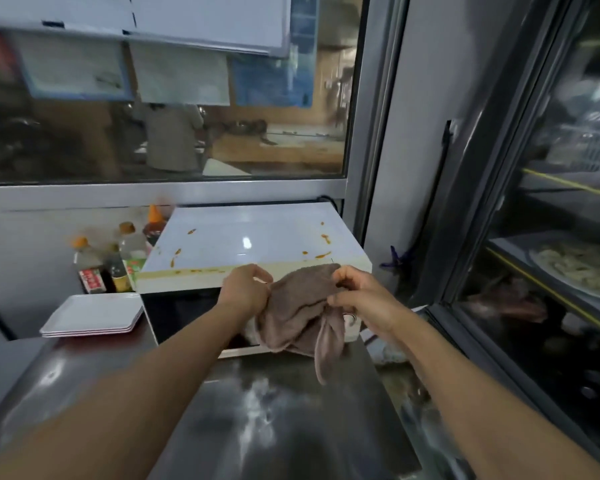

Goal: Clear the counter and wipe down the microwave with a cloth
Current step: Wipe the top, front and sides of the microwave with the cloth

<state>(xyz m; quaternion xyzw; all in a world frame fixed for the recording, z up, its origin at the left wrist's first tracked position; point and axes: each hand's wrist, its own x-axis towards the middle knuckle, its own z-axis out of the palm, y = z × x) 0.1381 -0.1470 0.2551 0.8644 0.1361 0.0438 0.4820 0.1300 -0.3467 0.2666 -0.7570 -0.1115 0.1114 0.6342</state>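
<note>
**Gathering the cloth before wiping the microwave top**

Nearest the camera, the steel counter (291,410) in front of the microwave (250,244) lies bare and streaked with reflections, so the clearing part of the task looks largely done on this side.

Just in front of the microwave's upper front edge, both hands hold the brown cloth (302,306) in the air. The left hand (246,289) pinches its left edge with curled fingers; the right hand (357,296) grips the right edge, thumb and fingers closed on the fabric. The hands are a little apart with the cloth bunched between them, and a loose tail hangs down in front of the microwave door.

To do this step well, I would fold that tail in and make a flat pad, so no loose end drags across the door or counter.

On the microwave top, orange sauce smears (323,244) sit along the front lip and towards both sides. Wiping from the back towards the front edge should keep the mess from spreading, turning the cloth to a fresh face as it loads up.

Left of the microwave stands a stack of white plates (94,315), with sauce bottles (118,261) behind it; keep strokes clear of them.
</note>
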